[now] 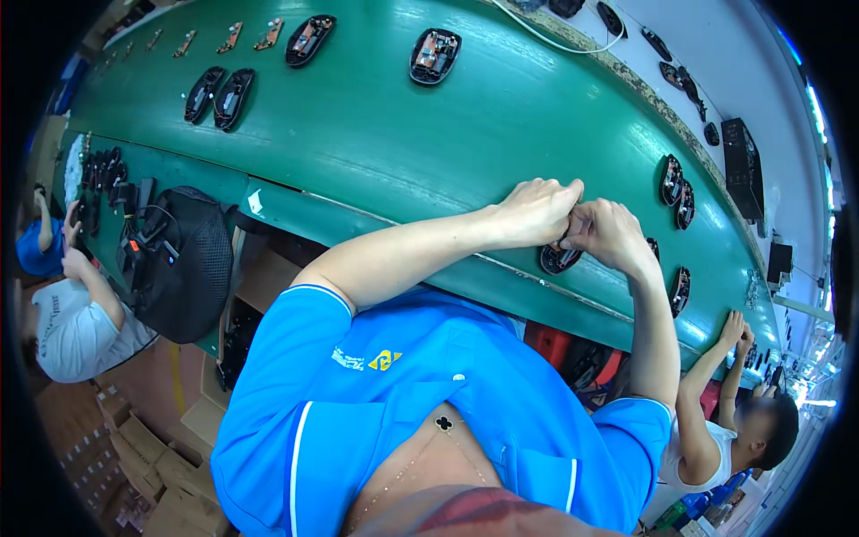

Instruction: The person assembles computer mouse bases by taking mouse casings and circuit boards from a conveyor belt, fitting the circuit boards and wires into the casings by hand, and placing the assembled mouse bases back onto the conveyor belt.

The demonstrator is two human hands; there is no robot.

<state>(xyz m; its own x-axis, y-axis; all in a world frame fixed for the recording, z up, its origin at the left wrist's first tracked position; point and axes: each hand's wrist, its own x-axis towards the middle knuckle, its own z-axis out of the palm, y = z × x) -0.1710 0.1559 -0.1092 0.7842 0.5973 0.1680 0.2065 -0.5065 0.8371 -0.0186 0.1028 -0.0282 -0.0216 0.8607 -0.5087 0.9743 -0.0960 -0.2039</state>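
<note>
My left hand (542, 211) and my right hand (612, 234) meet over the near edge of the green bench, both with fingers curled in. Just below them, a black computer mouse base (559, 260) shows its inner parts, its upper part covered by my hands. The right thumb and fingertips bend down beside it, and the left fingers press close against the right ones. What the fingertips pinch is hidden. Another open mouse base (436, 56) with a brown circuit board lies farther off on the bench.
The green bench (358, 134) carries more open mouse bases (310, 40) and loose circuit boards (230, 38) at the far left. Several mouse bases (671, 180) lie to the right. A black mesh-backed chair (192, 259) stands left. Co-workers (716, 421) sit at both sides.
</note>
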